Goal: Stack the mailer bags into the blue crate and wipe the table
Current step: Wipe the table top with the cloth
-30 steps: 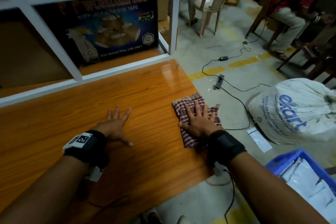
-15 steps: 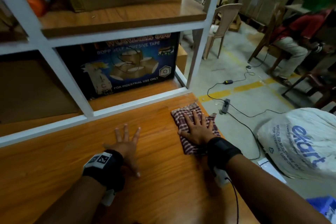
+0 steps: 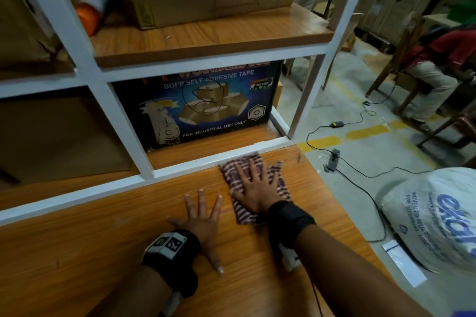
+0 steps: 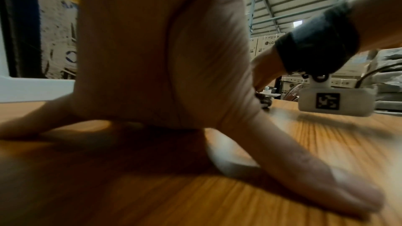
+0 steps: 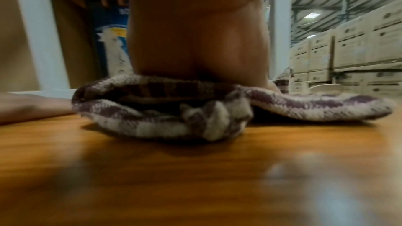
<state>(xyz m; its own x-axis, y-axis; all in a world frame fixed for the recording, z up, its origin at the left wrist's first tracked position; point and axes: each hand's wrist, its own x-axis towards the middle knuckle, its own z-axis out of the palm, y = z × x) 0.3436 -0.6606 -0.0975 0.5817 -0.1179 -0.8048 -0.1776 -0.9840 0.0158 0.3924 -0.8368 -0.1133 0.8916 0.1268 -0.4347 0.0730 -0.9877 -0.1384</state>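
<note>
Here the maroon-and-white checked cotton cloth [image 3: 253, 183] is pressed flat under the spread right hand [image 3: 257, 188], against the white shelf rail [image 3: 180, 170]; unwiped orange wooden table [image 3: 77, 252] lies leftward, where the spread left hand [image 3: 203, 219] is braced.

The cloth [image 3: 253, 183] I am pressing under my right hand [image 3: 255, 189] is showing maroon and white checks; from the right wrist it is looking purple-grey and off-white. The table [image 3: 103, 252] is glowing orange-brown with fine wood grain. My left hand [image 3: 203, 221] is wearing a black wristband [image 3: 180, 260] carrying a black-and-white square marker. The shelf frame [image 3: 121, 121] is showing white. The tape carton [image 3: 206, 105] is showing dark blue with white lettering and tan rolls pictured. The sack [image 3: 435, 221] on the floor is showing white with blue print. The floor line [image 3: 360, 134] is showing yellow.
</note>
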